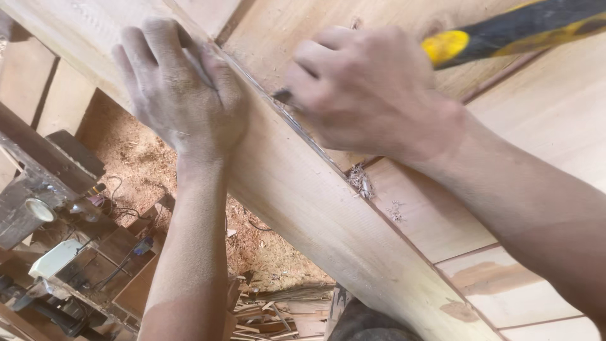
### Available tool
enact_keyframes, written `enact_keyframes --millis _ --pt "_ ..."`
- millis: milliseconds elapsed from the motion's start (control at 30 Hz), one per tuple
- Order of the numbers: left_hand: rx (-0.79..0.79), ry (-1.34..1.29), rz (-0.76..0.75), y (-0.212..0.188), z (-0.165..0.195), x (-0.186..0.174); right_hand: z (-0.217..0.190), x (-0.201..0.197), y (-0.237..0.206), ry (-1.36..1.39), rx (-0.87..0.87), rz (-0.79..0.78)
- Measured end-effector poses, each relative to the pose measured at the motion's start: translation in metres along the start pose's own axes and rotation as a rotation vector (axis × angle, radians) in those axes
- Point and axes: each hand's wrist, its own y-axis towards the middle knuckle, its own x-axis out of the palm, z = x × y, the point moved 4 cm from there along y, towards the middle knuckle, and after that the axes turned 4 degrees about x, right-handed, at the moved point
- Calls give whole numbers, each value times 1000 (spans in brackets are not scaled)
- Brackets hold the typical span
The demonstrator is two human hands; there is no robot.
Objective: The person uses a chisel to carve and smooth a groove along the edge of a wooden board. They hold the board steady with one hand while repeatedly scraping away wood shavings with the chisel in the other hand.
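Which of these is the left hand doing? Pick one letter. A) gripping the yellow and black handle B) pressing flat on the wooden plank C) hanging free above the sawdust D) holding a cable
B: the left hand lies spread, palm down, on the wooden plank, while the right hand is closed around a small dark tool at the plank's edge; the yellow and black handle lies behind it.

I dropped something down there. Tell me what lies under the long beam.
Under the beam show a sawdust floor, wood scraps and a cluttered bench with cables. The beam and the left hand cover whatever lies directly beneath them.
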Motion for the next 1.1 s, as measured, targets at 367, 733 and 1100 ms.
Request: enact_keyframes --millis 367,733,1100 --pt "-11 67 41 5 8 -13 -23 -5 -13 -16 -57 -237" --pt "-79 -29 -83 4 3 -3 -2 0 -33 51 -59 -609" --pt "-84 -37 -84 0 4 -3 -11 15 15 31 11 -144"
